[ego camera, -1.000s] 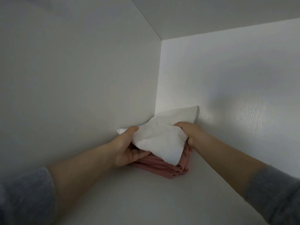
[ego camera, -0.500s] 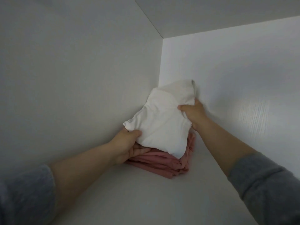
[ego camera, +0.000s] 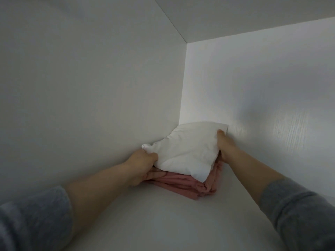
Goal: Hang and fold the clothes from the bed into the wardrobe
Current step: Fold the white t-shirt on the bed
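A folded white garment (ego camera: 188, 151) lies on top of a folded pink garment (ego camera: 188, 187) in the back left corner of a white wardrobe shelf (ego camera: 163, 223). My left hand (ego camera: 145, 165) grips the white garment's left edge, thumb on top and fingers underneath. My right hand (ego camera: 225, 145) holds its right edge by the back wall, thumb on top. Both forearms reach in from grey sleeves.
The compartment's left wall (ego camera: 90, 87) and back wall (ego camera: 262, 87) meet right behind the pile. The top panel (ego camera: 235, 15) runs overhead. Bare shelf surface stretches in front of and to the right of the pile.
The white garment, tilted up against the corner half a second ago, has been lowered flat onto the pink pile. Both hands came down with it and keep hold of its edges.
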Available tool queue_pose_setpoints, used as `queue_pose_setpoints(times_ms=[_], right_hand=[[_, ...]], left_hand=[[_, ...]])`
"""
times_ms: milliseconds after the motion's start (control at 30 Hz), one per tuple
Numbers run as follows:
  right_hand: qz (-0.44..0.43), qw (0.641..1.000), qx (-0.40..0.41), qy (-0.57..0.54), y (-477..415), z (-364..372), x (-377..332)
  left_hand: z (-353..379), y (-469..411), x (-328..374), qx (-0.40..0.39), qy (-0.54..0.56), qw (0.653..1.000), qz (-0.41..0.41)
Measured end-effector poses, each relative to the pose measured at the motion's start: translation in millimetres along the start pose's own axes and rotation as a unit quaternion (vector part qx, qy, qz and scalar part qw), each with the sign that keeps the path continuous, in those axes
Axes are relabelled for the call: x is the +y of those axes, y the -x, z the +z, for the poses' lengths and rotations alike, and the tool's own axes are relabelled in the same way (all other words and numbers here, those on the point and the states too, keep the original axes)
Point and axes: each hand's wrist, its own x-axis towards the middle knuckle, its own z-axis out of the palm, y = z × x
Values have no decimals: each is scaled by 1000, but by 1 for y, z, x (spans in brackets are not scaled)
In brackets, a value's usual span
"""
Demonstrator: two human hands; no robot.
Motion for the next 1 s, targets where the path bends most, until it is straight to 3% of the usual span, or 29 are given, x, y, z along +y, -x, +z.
queue_pose_setpoints(times_ms=[100, 233, 333, 433, 600, 1000], right_hand=[[6, 998, -7, 55, -2, -9, 2], [-142, 946, 134, 258, 17, -22, -9], [-234, 913, 127, 310, 37, -27, -15], [-250, 909, 63, 327, 60, -28, -19], [-264, 902, 21, 341, 114, -37, -29], [-283, 910, 5, 302, 268, -112, -69]], left_hand=[[-1, 0, 0, 13, -14, 1000, -6], [-3, 3, 3, 21, -53, 998, -3], [-6, 12, 9, 29, -108, 994, 15], [-9, 28, 13, 50, -170, 983, 46], [-7, 71, 21, 69, -248, 959, 122], [14, 192, 33, 14, -236, 946, 221]])
